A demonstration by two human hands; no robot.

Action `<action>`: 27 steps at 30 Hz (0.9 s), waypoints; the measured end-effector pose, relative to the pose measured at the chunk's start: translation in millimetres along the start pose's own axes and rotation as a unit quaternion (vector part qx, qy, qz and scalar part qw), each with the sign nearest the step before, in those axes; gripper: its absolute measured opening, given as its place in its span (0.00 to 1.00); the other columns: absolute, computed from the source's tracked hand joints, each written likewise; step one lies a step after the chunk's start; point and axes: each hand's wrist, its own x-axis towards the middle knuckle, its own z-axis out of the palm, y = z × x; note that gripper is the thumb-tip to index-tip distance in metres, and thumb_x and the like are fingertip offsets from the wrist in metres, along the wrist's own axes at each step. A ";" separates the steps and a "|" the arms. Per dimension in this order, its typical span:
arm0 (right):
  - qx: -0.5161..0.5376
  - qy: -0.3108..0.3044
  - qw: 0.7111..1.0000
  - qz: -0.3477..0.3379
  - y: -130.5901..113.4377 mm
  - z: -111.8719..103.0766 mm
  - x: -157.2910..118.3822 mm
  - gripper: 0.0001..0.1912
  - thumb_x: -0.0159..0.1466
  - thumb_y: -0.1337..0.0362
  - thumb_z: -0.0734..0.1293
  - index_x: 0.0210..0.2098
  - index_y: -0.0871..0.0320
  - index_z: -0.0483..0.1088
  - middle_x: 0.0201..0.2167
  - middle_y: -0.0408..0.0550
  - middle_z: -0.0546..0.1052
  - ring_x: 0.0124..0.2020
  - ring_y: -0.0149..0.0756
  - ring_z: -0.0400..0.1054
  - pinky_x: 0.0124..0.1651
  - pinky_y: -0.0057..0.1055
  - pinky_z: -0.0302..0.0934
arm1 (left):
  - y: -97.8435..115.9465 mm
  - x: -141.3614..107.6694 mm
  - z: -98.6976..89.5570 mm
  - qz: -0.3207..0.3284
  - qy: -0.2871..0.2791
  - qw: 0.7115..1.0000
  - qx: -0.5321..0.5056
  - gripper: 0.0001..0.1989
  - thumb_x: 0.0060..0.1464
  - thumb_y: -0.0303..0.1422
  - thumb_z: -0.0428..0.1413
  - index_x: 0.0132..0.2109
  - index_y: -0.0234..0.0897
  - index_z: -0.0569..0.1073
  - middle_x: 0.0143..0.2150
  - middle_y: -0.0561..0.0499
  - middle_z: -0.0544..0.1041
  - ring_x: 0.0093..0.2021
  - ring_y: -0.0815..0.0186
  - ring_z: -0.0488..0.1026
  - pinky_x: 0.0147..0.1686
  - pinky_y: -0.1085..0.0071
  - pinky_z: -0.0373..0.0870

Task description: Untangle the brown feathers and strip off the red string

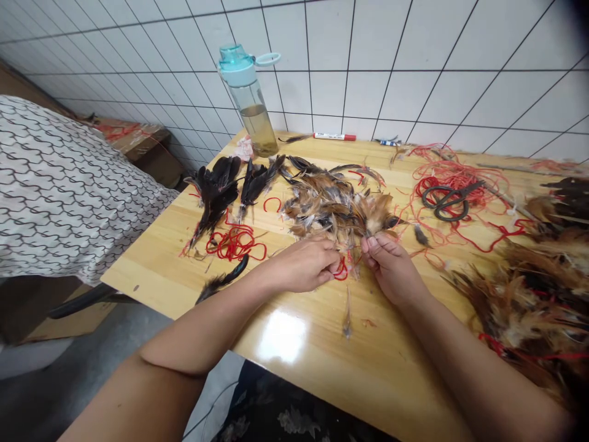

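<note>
My right hand is closed in a pinch at the base of a small bunch of brown feathers, whose tips fan out away from me. My left hand is beside it with curled fingers. A loop of red string shows at the left fingertips and appears pinched there; part of it is hidden. Just beyond both hands lies a loose pile of brown and grey feathers. One small loose feather rests on the wooden table nearer to me.
Black feather bunches and a red string coil lie left. Scissors rest on tangled red string at right, near brown feather bundles. A water bottle and a marker are by the tiled wall. A person in patterned cloth is left.
</note>
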 end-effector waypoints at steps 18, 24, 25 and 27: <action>-0.001 -0.015 1.000 -0.011 7.6 -1.9 0.0 0.17 0.59 0.52 0.68 0.22 0.57 0.65 0.19 0.39 0.58 0.22 0.27 0.49 0.26 0.29 0.43 | -31.2 -7.0 -11.0 -0.161 0.142 0.899 -0.382 0.07 0.54 0.32 0.55 0.38 0.33 0.66 0.30 0.53 0.70 0.30 0.73 0.66 0.32 0.75 0.62; -0.005 -0.005 1.000 -0.003 4.5 1.2 -0.5 0.18 0.56 0.50 0.69 0.21 0.56 0.65 0.19 0.39 0.59 0.22 0.28 0.51 0.27 0.28 0.48 | -28.3 -4.1 -10.3 -0.169 0.154 0.877 -0.422 0.09 0.53 0.32 0.57 0.38 0.32 0.67 0.30 0.53 0.71 0.29 0.74 0.67 0.31 0.76 0.62; -0.009 -0.005 1.000 -0.003 3.6 1.9 -0.6 0.19 0.56 0.49 0.69 0.21 0.56 0.65 0.20 0.40 0.60 0.23 0.29 0.52 0.28 0.29 0.50 | -27.0 -3.2 -9.8 -0.166 0.158 0.874 -0.428 0.09 0.52 0.31 0.58 0.38 0.32 0.67 0.30 0.53 0.71 0.30 0.74 0.67 0.31 0.76 0.63; -0.009 -0.012 1.000 0.004 1.6 3.3 -1.1 0.20 0.55 0.48 0.69 0.20 0.56 0.64 0.20 0.40 0.61 0.23 0.30 0.53 0.28 0.29 0.51 | -24.8 -1.7 -8.7 -0.162 0.167 0.868 -0.439 0.09 0.52 0.31 0.58 0.38 0.32 0.67 0.30 0.53 0.71 0.30 0.74 0.68 0.33 0.76 0.63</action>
